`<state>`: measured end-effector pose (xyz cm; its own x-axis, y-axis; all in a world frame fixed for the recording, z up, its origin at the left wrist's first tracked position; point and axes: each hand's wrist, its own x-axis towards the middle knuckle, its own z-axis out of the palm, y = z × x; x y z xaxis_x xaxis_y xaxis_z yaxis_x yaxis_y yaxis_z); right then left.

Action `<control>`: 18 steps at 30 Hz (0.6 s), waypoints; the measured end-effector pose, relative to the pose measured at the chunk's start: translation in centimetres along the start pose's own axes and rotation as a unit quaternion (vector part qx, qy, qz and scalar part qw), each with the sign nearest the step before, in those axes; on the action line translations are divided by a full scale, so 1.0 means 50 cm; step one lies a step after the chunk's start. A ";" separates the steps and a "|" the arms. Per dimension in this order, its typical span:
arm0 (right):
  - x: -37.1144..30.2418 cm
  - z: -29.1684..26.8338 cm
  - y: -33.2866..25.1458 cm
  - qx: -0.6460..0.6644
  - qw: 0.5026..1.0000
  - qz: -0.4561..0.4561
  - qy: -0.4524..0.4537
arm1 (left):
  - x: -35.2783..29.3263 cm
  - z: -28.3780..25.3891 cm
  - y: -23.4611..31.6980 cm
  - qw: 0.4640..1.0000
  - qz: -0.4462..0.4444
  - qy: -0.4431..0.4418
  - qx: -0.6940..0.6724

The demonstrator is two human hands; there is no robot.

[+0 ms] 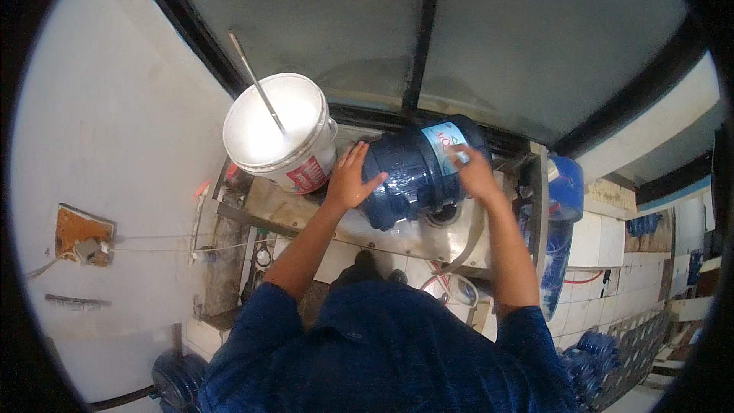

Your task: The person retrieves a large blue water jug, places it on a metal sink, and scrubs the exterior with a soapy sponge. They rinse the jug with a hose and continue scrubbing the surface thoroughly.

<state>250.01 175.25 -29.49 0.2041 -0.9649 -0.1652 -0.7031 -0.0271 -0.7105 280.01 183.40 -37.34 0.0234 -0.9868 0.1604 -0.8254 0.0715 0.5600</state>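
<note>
Head view: big blue water jug (399, 183) lies on its side on the metal tabletop (284, 208), both hands on it. White bucket (324, 150) stands just left of it, with a metal rod (256, 82) leaning inside. Round opening (443, 216) in the tabletop sits at the jug's near side.

Status, my read: looks mid-job, some kind of handling or cleaning of the jug. Done: jug is on the tabletop and steadied. Left: the light-blue label (442, 144) is still on the wall, so if it has to come off, that part is open. Surface is shiny, maybe wet; can't confirm any washing. Contents can't be told either.

Orientation: long axis runs roughly left-right, skewed, right end farther from the person and left end nearer. Ribs run across that axis. Neck not visible, so can't say which end is the mouth. Label faces up, toward the right end.

Left hand (352, 180): fingers spread, thumb apart, laid over the left end, not wrapped round it. Right hand (475, 174): fingers curled, tips at the label's edge; can't tell if they pinch anything.
</note>
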 end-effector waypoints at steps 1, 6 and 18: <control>-0.027 0.036 -0.060 0.020 0.999 -0.024 -0.039 | -0.016 0.019 -0.037 0.995 0.002 0.015 -0.094; -0.089 0.236 -0.192 0.013 0.961 -0.162 -0.224 | -0.076 0.058 -0.145 0.991 0.025 -0.048 -0.125; -0.041 0.103 -0.067 0.037 0.997 -0.036 -0.064 | -0.026 0.016 -0.254 0.835 -0.051 -0.532 -0.130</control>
<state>255.45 178.64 -30.29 0.3409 -0.9197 -0.1948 -0.6325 -0.0711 -0.7713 290.02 183.63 -45.33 -0.5428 -0.5511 -0.6337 -0.6958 -0.1274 0.7068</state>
